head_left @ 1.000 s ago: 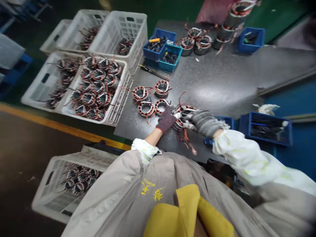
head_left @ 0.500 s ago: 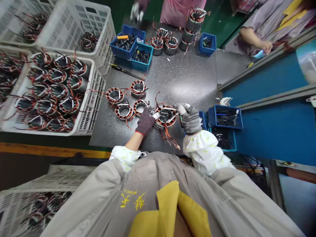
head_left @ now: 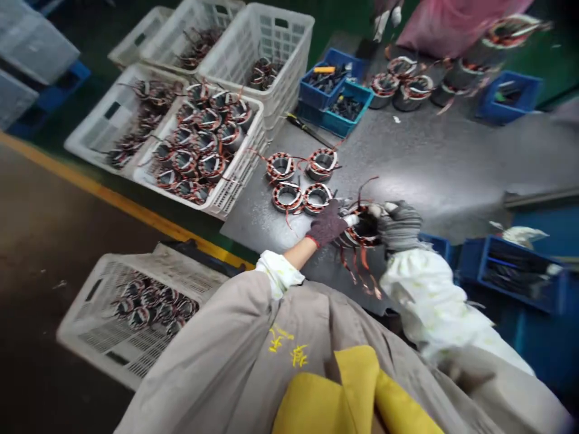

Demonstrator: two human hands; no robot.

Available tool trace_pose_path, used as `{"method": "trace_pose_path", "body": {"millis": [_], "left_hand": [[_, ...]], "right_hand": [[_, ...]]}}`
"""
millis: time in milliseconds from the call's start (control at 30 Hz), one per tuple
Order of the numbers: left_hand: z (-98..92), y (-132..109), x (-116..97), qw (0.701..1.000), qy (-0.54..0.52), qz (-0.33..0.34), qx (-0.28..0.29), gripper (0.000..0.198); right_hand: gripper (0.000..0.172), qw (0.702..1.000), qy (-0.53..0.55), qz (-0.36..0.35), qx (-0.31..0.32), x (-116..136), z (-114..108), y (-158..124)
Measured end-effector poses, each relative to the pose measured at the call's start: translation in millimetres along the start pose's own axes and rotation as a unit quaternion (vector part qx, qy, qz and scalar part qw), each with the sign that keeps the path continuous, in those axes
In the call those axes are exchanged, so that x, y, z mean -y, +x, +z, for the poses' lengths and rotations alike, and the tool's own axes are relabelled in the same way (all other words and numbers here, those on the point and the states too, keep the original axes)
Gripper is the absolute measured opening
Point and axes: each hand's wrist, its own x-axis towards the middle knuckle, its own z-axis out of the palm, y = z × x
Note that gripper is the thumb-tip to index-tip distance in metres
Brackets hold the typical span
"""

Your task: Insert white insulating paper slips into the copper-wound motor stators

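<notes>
On the grey metal table (head_left: 443,163) a motor stator (head_left: 360,226) with red and white windings lies between my hands, its orange leads hanging toward me. My left hand (head_left: 329,224), in a dark maroon glove with pale fingertips, grips the stator's left rim. At the upper right rim is my right hand (head_left: 400,223), in a grey glove, its fingers closed and pressed together; blur hides whether a wire is pinched there. Left of them stand several stators, among them one (head_left: 316,198) right beside my left hand and another (head_left: 280,166) farther back.
White crates (head_left: 235,181) of stators stand left of the table, another (head_left: 104,313) lower left. Blue bins (head_left: 321,90) of dark parts sit at the back, more (head_left: 515,271) at right. Across the table are stacked stators (head_left: 465,75) and another person's gloved hand (head_left: 384,21).
The whole view has swung left, so the table and both hands appear farther right and more crates show. My right hand has come closer over the stator's rim; my left hand still holds it.
</notes>
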Motion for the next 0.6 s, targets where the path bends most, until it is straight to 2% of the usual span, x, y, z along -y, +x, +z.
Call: {"method": "trace_pose_path", "body": {"millis": [67, 100, 133, 167, 200, 233, 300, 367, 400, 433, 500, 600], "left_hand": [[-3.6, -0.3, 2.5, 1.000, -0.003, -0.006, 0.008, 0.052], [-5.3, 1.4, 4.1, 1.000, -0.011, -0.002, 0.005, 0.055], [-6.5, 4.3, 5.7, 1.000, -0.021, 0.006, 0.007, 0.057], [-6.8, 8.0, 7.2, 0.999, -0.029, 0.012, 0.006, 0.058], [-6.4, 11.7, 8.3, 0.999, -0.032, 0.015, 0.003, 0.058], [-5.6, 14.8, 9.1, 0.999, -0.034, 0.017, 0.001, 0.058], [-3.4, 18.2, 9.7, 0.999, -0.033, 0.021, -0.006, 0.056], [-2.2, 18.3, 9.9, 0.999, -0.033, 0.036, -0.011, 0.053], [-2.1, 17.7, 10.0, 0.998, -0.035, 0.044, -0.013, 0.052], [-2.2, 17.1, 10.3, 0.998, -0.038, 0.051, -0.015, 0.051], [-2.6, 16.5, 11.1, 0.997, -0.043, 0.056, -0.016, 0.050], [-2.1, 17.4, 13.4, 0.997, -0.035, 0.071, -0.023, 0.048]], "right_hand": [[0.041, 0.991, 0.101, 0.072, -0.053, 3.3, -5.9, 14.6], [0.046, 0.984, 0.122, 0.089, -0.091, 4.4, -12.4, 23.0], [0.046, 0.963, 0.197, 0.101, -0.154, 5.1, -21.1, 30.1], [0.045, 0.952, 0.238, 0.086, -0.174, 5.9, -31.1, 34.3], [0.045, 0.954, 0.249, 0.056, -0.155, 7.3, -41.2, 34.8], [0.045, 0.968, 0.231, 0.018, -0.100, 9.9, -50.5, 31.7], [0.041, 0.989, 0.105, -0.070, 0.080, 18.2, -63.3, 17.4], [0.034, 0.961, -0.056, -0.142, 0.230, 28.0, -66.8, -0.2], [0.030, 0.941, -0.122, -0.163, 0.268, 32.2, -65.4, -8.2], [0.023, 0.927, -0.173, -0.173, 0.285, 35.3, -62.2, -15.5], [0.011, 0.918, -0.226, -0.167, 0.281, 37.6, -51.1, -29.0], [0.018, 0.943, -0.219, -0.129, 0.215, 32.5, -26.3, -49.7]]}}
